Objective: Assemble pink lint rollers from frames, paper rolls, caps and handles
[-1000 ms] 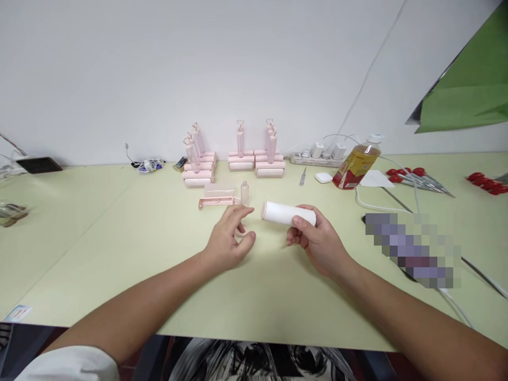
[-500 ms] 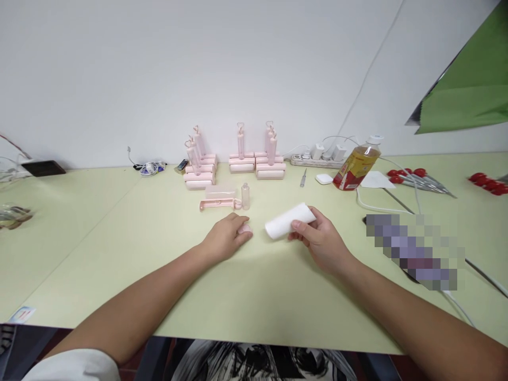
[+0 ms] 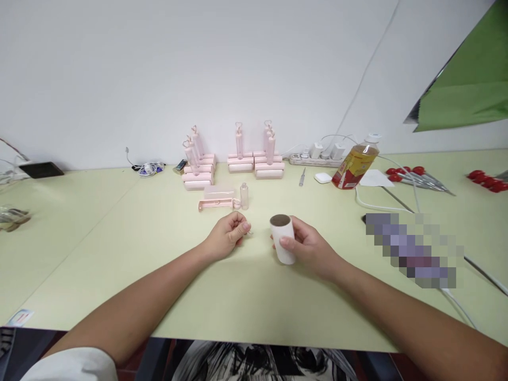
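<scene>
My right hand [image 3: 311,246] grips a white paper roll [image 3: 282,243] with a brown hollow core, held nearly upright with its open end facing up. My left hand [image 3: 228,235] is closed in a pinch on a small pale pink round piece [image 3: 250,231], mostly hidden by the fingers. Beyond the left hand lie a pink roller frame [image 3: 216,205] and a clear pinkish cover [image 3: 219,191]. A small translucent bottle [image 3: 244,197] stands upright beside the frame.
Along the wall stand several pink roller sets [image 3: 198,174] with upright bottles. To the right are a power strip [image 3: 313,160], a tilted drink bottle [image 3: 355,164], red-tipped tools [image 3: 420,180] and a blurred-out object [image 3: 410,251] with cables. A dark phone-like device [image 3: 42,169] sits far left.
My right hand has turned the paper roll from lying slanted to nearly upright, showing its hollow end. My left fingers have curled in around the small pink piece and lifted slightly.
</scene>
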